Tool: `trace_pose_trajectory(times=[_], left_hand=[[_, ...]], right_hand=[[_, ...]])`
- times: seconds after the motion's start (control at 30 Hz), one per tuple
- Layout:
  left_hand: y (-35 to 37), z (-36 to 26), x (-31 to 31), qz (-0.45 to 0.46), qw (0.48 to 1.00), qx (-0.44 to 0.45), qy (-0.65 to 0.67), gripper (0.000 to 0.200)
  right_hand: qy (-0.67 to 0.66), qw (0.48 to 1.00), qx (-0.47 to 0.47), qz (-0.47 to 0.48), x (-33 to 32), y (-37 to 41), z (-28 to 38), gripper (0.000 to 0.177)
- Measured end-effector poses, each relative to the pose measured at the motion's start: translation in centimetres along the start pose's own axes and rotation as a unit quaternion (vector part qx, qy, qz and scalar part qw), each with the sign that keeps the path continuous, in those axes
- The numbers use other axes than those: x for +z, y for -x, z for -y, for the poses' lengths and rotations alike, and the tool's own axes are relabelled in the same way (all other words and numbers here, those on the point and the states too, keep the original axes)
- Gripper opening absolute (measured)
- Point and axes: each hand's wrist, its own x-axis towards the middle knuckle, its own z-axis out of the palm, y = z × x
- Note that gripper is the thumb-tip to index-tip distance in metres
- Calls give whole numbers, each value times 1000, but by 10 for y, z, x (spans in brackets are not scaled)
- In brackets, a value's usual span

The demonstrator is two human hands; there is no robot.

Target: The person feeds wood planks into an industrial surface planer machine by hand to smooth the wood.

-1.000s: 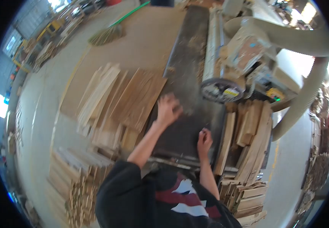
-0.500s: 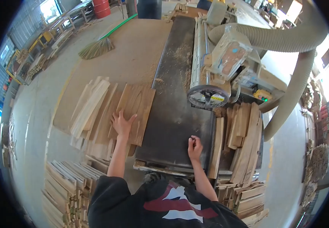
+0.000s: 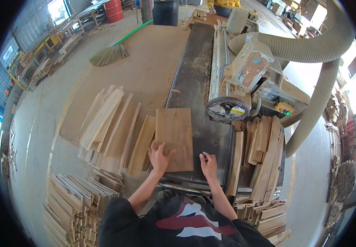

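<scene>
Left hand (image 3: 159,158): fingers spread, thumb well apart from the rest, laid on the near-left part of a wide board (image 3: 176,136); no firm grip discernible. Right hand (image 3: 209,165): fingers loosely curled over the counter (image 3: 211,142), just beside the board's right edge; cannot tell whether they enclose anything or touch the surface. Board lies flat near the counter's front-left corner, its long sides running front to back. Just left of it, a narrow plank (image 3: 141,144) lies slanted; farther left, a group of pale planks (image 3: 108,123). Along the counter's right edge, near the front corner, more upright-set and leaning strips (image 3: 264,150). Beyond these, at the right edge, a handwheel (image 3: 228,109) with a yellow caution label. Sawdust (image 3: 200,64) dusts the counter's far half. Far left, a green-handled broom (image 3: 110,55).
</scene>
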Motion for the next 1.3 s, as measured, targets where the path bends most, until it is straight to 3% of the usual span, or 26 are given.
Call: trace_pose_trajectory(times=[0.1,0.17,0.23,0.27,0.33,0.37,0.4,0.47,0.57,0.6,0.7,0.73,0.77,0.83,0.87,0.93,0.97,1.03,1.17,1.23,1.3], left_hand=[[28,-22,-15,92,989,43,107,76],[44,-15,-21,167,975,43,139,84],[54,-5,-38,262,944,159,121,93],[55,-3,-47,284,937,163,118,93],[52,2,-59,345,892,275,96,99],[54,3,-62,373,880,277,99,99],[54,3,-61,385,872,286,96,100],[48,3,-56,410,860,292,84,99],[29,-12,-54,433,846,302,72,98],[24,-16,-51,443,840,305,75,101],[20,-21,-37,443,832,323,79,104],[19,-23,-32,449,827,328,79,104],[18,-25,-26,452,824,331,86,105],[16,-31,-14,454,821,331,97,106],[17,-33,-11,444,825,334,105,107],[20,-37,-7,434,830,332,114,107],[21,-41,-3,423,836,328,119,107],[21,-53,5,404,844,329,127,107],[14,-66,12,405,857,292,125,112],[12,-65,8,432,849,284,113,125],[11,-60,7,446,850,236,148,134]], right_hand=[[97,995,10,7,3,35,-5,45],[93,993,65,-19,-9,59,-10,47],[27,994,107,18,-33,82,-25,43],[36,989,139,33,-47,93,-18,43],[29,977,202,66,-60,115,-26,52],[58,970,221,89,-66,122,-24,58],[57,963,247,90,-69,125,-19,58],[112,922,336,155,-72,122,-7,77],[126,894,388,186,-73,116,-2,89],[102,883,412,199,-76,113,0,101],[86,879,432,180,-55,135,-40,105],[82,877,440,178,-60,138,-41,105],[-67,836,510,191,-68,141,-43,94],[-351,691,598,202,-82,141,-46,75],[-347,691,601,202,-81,142,-46,75],[-517,645,557,83,-71,146,-46,60],[-516,646,556,83,-66,146,-46,60],[-545,633,550,-27,-55,138,-44,57],[-471,698,540,-21,-55,117,-37,55],[-507,669,542,-31,-54,114,-34,55],[-487,678,549,-44,-50,113,-31,55]])
